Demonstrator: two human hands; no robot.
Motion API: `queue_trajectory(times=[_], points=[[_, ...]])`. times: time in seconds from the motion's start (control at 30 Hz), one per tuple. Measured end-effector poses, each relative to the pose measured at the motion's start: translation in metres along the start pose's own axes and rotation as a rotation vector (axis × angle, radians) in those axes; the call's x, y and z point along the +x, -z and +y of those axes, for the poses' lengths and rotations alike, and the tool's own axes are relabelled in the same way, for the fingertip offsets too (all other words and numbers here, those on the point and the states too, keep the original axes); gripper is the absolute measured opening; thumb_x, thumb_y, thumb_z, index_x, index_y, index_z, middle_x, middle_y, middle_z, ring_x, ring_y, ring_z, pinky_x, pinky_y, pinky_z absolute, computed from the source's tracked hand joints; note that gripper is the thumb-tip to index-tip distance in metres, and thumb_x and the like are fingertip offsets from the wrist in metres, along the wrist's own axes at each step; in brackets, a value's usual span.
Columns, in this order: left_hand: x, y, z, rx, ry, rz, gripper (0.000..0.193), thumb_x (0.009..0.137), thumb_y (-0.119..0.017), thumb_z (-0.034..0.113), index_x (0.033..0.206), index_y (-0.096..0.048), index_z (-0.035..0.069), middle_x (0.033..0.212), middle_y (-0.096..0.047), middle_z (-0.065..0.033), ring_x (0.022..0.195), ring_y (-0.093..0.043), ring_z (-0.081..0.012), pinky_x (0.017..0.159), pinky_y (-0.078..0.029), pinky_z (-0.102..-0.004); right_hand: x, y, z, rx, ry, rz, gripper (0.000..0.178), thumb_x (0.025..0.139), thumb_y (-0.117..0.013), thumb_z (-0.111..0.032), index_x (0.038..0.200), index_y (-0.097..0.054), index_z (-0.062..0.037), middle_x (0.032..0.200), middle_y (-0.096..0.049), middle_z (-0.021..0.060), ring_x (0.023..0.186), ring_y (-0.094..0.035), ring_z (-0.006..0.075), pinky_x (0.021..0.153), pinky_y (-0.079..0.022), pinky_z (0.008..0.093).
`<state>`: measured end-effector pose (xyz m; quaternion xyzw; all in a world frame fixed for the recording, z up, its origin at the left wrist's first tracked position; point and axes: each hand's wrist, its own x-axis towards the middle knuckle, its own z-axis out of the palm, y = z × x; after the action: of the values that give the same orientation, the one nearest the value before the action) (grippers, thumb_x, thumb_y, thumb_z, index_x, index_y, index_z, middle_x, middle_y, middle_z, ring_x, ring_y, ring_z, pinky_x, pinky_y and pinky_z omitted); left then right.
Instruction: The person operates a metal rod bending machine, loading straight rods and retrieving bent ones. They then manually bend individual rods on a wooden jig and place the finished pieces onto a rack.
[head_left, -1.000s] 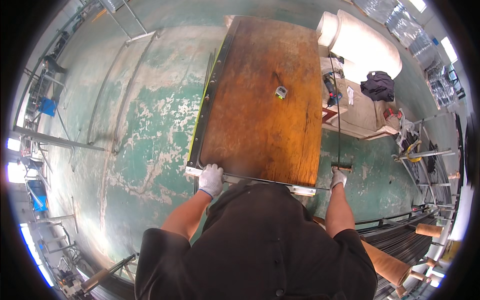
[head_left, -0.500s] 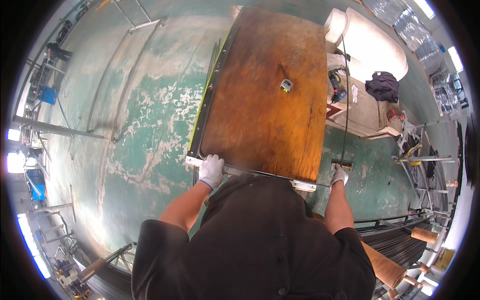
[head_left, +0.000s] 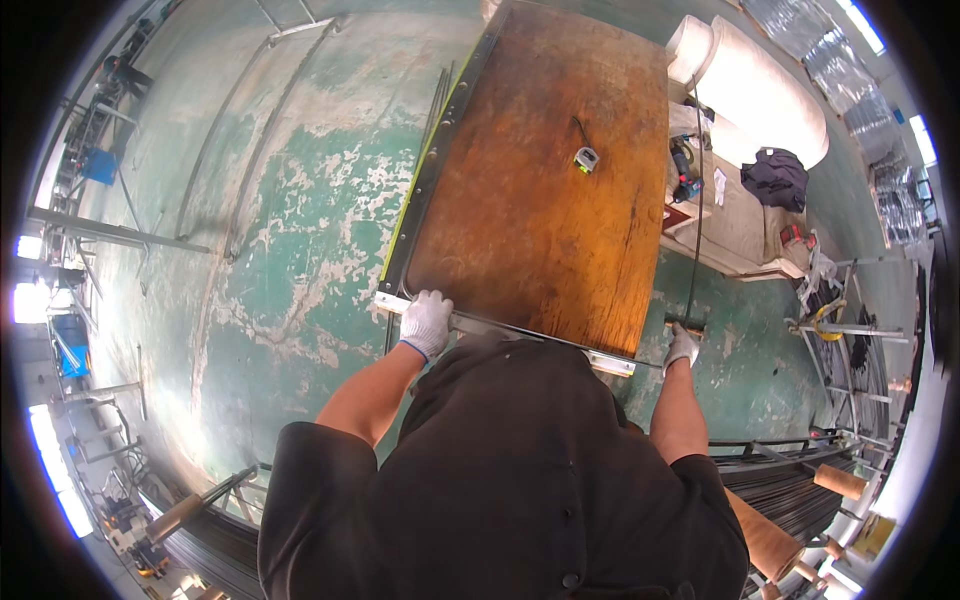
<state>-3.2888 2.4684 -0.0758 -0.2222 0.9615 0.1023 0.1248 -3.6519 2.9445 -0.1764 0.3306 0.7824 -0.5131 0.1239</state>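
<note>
A worn brown wooden tabletop lies before me, with a perforated dark metal rail along its left side. A thin dark rod curves round the near left corner and follows the near edge over a pale metal strip. My left hand, in a white glove, is closed over that edge near the corner, on the rod. Off the near right corner, my gloved right hand is closed around the rod, whose long part runs away from me. A short brown bar shows beside this hand.
A tape measure rests on the tabletop. To the right, a cream-covered bench carries a large white roll, a power drill and dark cloth. Metal racks stand at right; long dark rods lie behind them.
The whole view has shifted slightly, so the table sits a little higher and farther right. Both hands stay closed in the same places on the rod.
</note>
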Motion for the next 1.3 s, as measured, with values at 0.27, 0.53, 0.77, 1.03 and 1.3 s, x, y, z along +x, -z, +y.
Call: queue_trajectory(times=[0.27, 0.53, 0.77, 1.03, 1.3], points=[[-0.003, 0.008, 0.003, -0.035, 0.007, 0.023, 0.014, 0.087, -0.066, 0.017, 0.096, -0.073, 0.008, 0.104, -0.066, -0.0155, 0.107, -0.064, -0.0346, 0.091, -0.056, -0.0456, -0.007, -0.001, -0.009, 0.046, -0.057, 0.028, 0.05, 0.087, -0.081, -0.029, 0.125, -0.073, 0.0018, 0.119, -0.073, 0.014, 0.103, -0.066, 0.0248, 0.093, -0.051, 0.0396], [0.0, -0.002, -0.001, 0.001, -0.003, 0.029, 0.021, 0.084, -0.075, 0.024, 0.098, -0.072, 0.009, 0.105, -0.065, -0.0141, 0.108, -0.063, -0.0335, 0.088, -0.057, -0.0456, 0.001, -0.006, 0.006, -0.047, 0.111, -0.018, 0.049, 0.089, -0.076, -0.027, 0.128, -0.07, 0.003, 0.121, -0.073, 0.0128, 0.109, -0.065, 0.0256, 0.098, -0.049, 0.0387], [0.001, -0.005, -0.002, 0.013, -0.008, 0.03, 0.021, 0.083, -0.075, 0.025, 0.096, -0.072, 0.009, 0.104, -0.065, -0.0142, 0.106, -0.063, -0.0339, 0.087, -0.057, -0.0459, 0.003, -0.003, 0.003, 0.111, -0.031, -0.008, 0.049, 0.089, -0.074, -0.024, 0.129, -0.069, 0.0032, 0.125, -0.072, 0.0148, 0.113, -0.065, 0.0282, 0.101, -0.048, 0.0399], [0.003, -0.002, 0.0, 0.01, 0.003, -0.006, 0.022, 0.085, -0.074, 0.024, 0.1, -0.072, 0.009, 0.106, -0.065, -0.0153, 0.108, -0.063, -0.0343, 0.089, -0.056, -0.0463, -0.008, 0.016, -0.017, 0.047, -0.077, -0.111, 0.024, 0.092, -0.076, -0.029, 0.089, -0.068, -0.0073, 0.07, -0.057, 0.0049, 0.055, -0.052, 0.0204, 0.052, -0.048, 0.0394], [0.026, 0.022, 0.023, -0.144, -0.087, -0.221, 0.041, 0.08, -0.078, 0.028, 0.115, -0.073, 0.007, 0.11, -0.073, -0.0167, 0.109, -0.07, -0.0342, 0.093, -0.057, -0.0447, -0.147, 0.116, -0.167, 0.411, 0.228, -0.648, 0.032, 0.095, -0.066, -0.017, 0.117, -0.062, 0.0049, 0.08, -0.064, 0.0085, 0.066, -0.062, 0.0202, 0.064, -0.057, 0.039]])
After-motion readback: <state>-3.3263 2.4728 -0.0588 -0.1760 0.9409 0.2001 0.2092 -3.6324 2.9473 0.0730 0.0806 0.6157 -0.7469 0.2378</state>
